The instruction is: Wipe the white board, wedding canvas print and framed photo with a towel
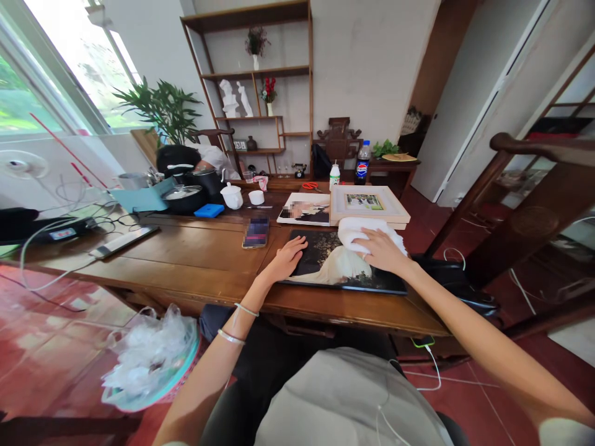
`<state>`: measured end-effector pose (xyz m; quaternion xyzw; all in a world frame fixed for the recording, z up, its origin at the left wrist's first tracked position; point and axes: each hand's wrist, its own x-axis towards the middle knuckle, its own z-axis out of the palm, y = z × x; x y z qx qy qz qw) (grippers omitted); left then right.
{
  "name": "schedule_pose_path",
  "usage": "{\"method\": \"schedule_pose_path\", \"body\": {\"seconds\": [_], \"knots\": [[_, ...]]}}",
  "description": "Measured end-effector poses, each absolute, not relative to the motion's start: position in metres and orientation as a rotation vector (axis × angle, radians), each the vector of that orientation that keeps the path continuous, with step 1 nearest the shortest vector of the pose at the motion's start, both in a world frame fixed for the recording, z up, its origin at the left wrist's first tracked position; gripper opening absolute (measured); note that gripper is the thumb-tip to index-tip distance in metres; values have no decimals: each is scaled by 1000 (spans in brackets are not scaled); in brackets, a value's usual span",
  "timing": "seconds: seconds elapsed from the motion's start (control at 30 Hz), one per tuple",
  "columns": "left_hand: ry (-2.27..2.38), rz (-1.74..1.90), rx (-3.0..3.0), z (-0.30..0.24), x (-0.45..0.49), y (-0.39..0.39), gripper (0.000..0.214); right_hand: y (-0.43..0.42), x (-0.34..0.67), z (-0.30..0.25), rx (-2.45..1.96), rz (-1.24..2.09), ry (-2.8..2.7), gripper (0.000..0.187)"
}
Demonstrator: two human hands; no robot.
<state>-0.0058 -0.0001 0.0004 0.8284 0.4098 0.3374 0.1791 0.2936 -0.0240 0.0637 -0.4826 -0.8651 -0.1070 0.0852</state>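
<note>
A dark picture panel [341,266] with a pale dress-like shape lies flat near the table's front edge. My left hand [287,257] rests on its left side, fingers stretched out and holding nothing. In my right hand [381,249] is a folded white cloth [351,230], pressed onto the panel's upper right part. The cloth hides that corner. Just behind the panel lie a photo print [304,209] and a pale box frame [395,214] with a small picture. A phone [256,232] lies left of my left hand.
On the wooden table [209,248] stand a white teapot [232,196], a cup [256,197], a blue box [209,210], red-handled scissors [310,186], a cola bottle [363,162] and a small white bottle [334,176]. A bag-lined basket [153,359] is at lower left, a wooden chair [525,210] at right.
</note>
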Motion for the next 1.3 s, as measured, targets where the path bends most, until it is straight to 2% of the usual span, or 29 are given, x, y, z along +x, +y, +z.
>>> {"method": "schedule_pose_path", "body": {"seconds": [0.37, 0.67, 0.8, 1.07, 1.3], "knots": [[1180, 948, 2346, -2, -5, 1, 38, -133, 273, 64, -1110, -139, -2742, 42], [1168, 950, 2353, -3, -6, 2, 38, -38, 292, 61, -1420, -339, -2566, 34], [1170, 952, 2350, -3, -6, 1, 38, -52, 272, 62, -1396, -349, -2565, 33], [1177, 945, 2340, -3, -5, 4, 38, -117, 242, 67, -1116, -130, -2779, 41], [1171, 951, 2312, 0, -6, 4, 38, -73, 249, 71, -1299, -231, -2644, 34]]}}
